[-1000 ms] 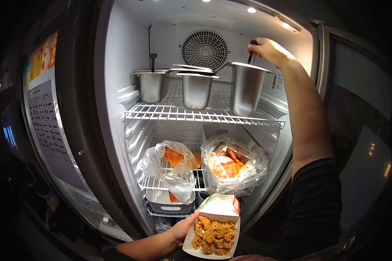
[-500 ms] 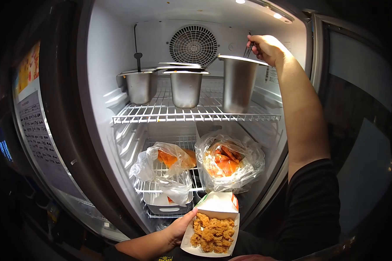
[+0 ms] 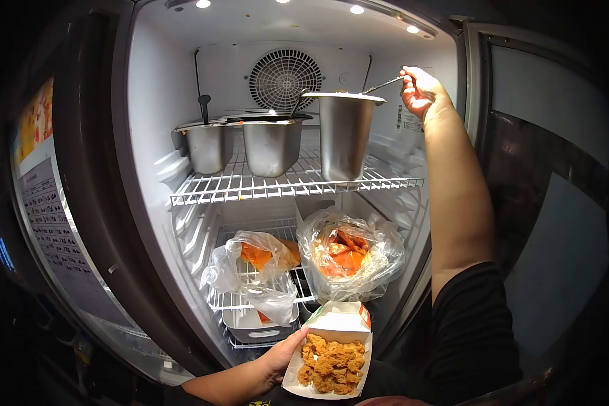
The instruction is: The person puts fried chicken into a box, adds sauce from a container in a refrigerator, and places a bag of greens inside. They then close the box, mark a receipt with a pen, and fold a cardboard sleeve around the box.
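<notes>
My left hand (image 3: 282, 357) grips the left side of a white paper box (image 3: 342, 317) at the bottom of the view. Pieces of fried chicken (image 3: 331, 364) fill the box, and its flap stands up at the back. Up on the wire shelf, my right hand (image 3: 419, 93) is closed on the end of a thin-handled utensil (image 3: 384, 85). The handle slants down over the rim of a tall metal container (image 3: 346, 139); the utensil's lower end is hidden inside it.
Two shorter metal containers, one left (image 3: 208, 150) and one middle (image 3: 272, 147), share the wire shelf (image 3: 298, 191) with the tall one. Below are plastic bags with orange-red contents (image 3: 350, 254) and a grey basket (image 3: 260, 334). The fridge's side walls flank the shelf.
My right hand has moved a little right and down, and the utensil handle has tipped from upright to a shallow slant. The camera's view has shifted slightly. My left hand still holds the box.
</notes>
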`<state>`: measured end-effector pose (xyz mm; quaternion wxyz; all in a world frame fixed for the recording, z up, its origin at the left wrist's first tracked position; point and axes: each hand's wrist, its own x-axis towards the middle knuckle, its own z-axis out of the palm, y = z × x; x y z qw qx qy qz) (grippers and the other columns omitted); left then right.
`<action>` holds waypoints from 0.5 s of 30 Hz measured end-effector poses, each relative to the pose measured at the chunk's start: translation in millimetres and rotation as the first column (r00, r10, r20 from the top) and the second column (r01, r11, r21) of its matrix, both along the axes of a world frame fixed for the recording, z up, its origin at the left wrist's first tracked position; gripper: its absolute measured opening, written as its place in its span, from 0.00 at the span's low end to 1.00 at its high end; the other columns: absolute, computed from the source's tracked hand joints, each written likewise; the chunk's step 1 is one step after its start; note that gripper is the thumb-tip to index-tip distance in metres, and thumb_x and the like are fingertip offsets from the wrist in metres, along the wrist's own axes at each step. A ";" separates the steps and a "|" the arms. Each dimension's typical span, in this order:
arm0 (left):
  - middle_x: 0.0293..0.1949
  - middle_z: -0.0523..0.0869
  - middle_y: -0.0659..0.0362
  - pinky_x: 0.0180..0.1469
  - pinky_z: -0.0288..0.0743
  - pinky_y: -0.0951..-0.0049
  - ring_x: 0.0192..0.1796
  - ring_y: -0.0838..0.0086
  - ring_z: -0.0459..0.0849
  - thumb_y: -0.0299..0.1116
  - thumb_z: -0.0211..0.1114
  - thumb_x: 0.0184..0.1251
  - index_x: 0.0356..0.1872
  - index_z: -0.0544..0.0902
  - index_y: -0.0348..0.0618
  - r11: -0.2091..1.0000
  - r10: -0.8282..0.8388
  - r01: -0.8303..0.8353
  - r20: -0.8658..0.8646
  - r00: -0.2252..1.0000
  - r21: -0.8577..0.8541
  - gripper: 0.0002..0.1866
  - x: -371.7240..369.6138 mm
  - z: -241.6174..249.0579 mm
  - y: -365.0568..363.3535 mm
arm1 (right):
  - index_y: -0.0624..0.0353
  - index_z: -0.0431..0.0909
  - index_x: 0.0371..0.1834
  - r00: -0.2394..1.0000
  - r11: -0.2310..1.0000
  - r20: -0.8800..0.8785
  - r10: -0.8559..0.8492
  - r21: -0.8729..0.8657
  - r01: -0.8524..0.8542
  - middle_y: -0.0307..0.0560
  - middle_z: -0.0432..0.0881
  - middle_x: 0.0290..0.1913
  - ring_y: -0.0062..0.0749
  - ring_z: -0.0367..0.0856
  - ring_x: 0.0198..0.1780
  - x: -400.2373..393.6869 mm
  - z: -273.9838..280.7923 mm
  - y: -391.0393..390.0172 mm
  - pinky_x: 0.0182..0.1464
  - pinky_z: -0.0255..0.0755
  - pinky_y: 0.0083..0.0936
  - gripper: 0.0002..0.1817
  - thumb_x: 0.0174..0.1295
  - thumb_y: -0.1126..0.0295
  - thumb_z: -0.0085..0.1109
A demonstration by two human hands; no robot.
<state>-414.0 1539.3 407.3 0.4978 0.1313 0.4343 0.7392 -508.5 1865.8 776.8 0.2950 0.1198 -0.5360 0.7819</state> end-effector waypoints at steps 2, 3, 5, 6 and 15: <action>0.59 0.67 0.49 0.59 0.67 0.64 0.59 0.62 0.70 0.53 0.39 0.69 0.64 0.56 0.41 1.000 -0.001 0.001 -0.001 1.000 -0.009 0.30 -0.3 0.7 -0.4 | 0.58 0.72 0.27 0.998 0.994 -0.063 -0.017 -0.106 0.011 0.35 0.72 0.20 0.13 0.65 0.16 4.7 -4.1 -0.8 0.13 0.61 0.09 0.07 0.59 0.67 0.52; 0.59 0.67 0.49 0.59 0.67 0.63 0.59 0.62 0.70 0.53 0.39 0.69 0.64 0.55 0.41 1.000 -0.004 0.004 -0.001 1.000 -0.012 0.30 0.5 1.7 -0.6 | 0.58 0.71 0.27 0.995 0.987 -0.099 -0.024 -0.162 0.008 0.35 0.72 0.20 0.14 0.66 0.16 4.5 -6.0 -0.4 0.13 0.63 0.09 0.07 0.59 0.68 0.52; 0.59 0.67 0.49 0.59 0.67 0.63 0.59 0.62 0.70 0.52 0.38 0.69 0.64 0.55 0.42 1.000 -0.008 0.008 0.002 1.000 -0.030 0.30 2.4 4.2 -1.4 | 0.58 0.71 0.28 0.984 0.963 -0.171 -0.046 -0.271 -0.003 0.35 0.72 0.19 0.15 0.67 0.16 6.9 -9.6 -2.1 0.14 0.66 0.10 0.06 0.59 0.69 0.52; 0.59 0.67 0.49 0.59 0.67 0.63 0.59 0.62 0.70 0.52 0.38 0.69 0.64 0.55 0.42 0.999 -0.008 0.008 0.004 1.000 -0.043 0.30 3.3 6.5 -1.9 | 0.58 0.69 0.27 0.978 0.956 -0.185 -0.092 -0.291 0.035 0.36 0.71 0.18 0.16 0.68 0.16 8.3 -11.3 -3.5 0.15 0.68 0.11 0.06 0.59 0.70 0.51; 0.59 0.68 0.49 0.58 0.68 0.64 0.58 0.62 0.71 0.53 0.38 0.69 0.63 0.56 0.41 0.996 0.027 -0.027 -0.005 1.000 -0.088 0.30 11.5 15.1 -9.7 | 0.57 0.70 0.25 0.959 0.972 -0.179 -0.218 -0.125 0.198 0.35 0.71 0.19 0.14 0.68 0.17 22.0 -11.5 -10.6 0.16 0.65 0.08 0.09 0.60 0.67 0.52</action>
